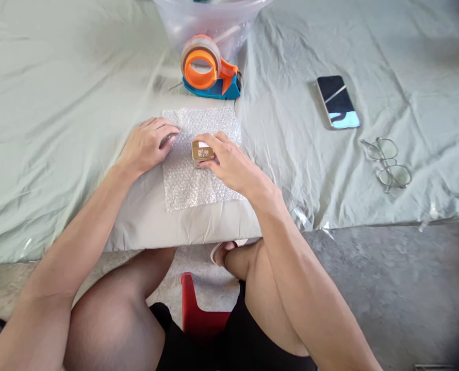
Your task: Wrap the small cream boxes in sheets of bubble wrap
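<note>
A square sheet of clear bubble wrap (191, 188) lies flat on the cloth-covered table in front of me. My right hand (229, 159) grips a small gold box (202, 152) between thumb and fingers over the middle of the sheet. Printed marks and a white patch show on the box; its right end is hidden by my fingers. At the sheet's upper left edge, my left hand (150, 141) has its thumb and fingers curled round the edge of the bubble wrap.
An orange and blue tape dispenser (229, 90) stands beyond the sheet, just before a translucent plastic tub (217, 20). To the right lie a phone (337, 100) and a pair of glasses (388, 162). The table's near edge (198, 241) is close to my knees; part of a red stool (198, 312) shows beneath me.
</note>
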Tool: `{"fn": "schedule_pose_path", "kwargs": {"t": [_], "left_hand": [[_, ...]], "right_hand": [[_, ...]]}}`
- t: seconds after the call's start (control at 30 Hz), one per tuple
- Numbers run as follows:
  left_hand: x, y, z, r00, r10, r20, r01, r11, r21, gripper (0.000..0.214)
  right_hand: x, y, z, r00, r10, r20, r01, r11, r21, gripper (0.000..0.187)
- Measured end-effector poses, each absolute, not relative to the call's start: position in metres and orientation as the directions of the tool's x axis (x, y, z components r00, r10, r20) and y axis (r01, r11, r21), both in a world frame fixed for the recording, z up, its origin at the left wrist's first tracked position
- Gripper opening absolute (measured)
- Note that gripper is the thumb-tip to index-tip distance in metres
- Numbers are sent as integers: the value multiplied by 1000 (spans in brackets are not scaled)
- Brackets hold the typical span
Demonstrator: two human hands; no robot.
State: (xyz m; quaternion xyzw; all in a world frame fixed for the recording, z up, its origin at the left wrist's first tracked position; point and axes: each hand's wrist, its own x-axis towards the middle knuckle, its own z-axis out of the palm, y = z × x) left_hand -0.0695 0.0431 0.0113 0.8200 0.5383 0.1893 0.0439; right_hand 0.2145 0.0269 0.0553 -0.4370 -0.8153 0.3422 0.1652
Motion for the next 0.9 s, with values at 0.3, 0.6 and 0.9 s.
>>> {"fn": "schedule_pose_path", "kwargs": {"t": [0.3,0.6,0.9], "left_hand": [[-72,46,9,332,918,215,868,-387,311,42],[-68,41,12,332,922,197,867,-381,322,49],[-60,30,19,299,934,193,926,-333,176,43]], "right_hand": [[207,25,60,-519,846,121,458,394,-797,50],[202,21,63,-528,849,-22,650,387,-654,48],[202,16,62,-561,826,-54,671,416,-614,44]]}}
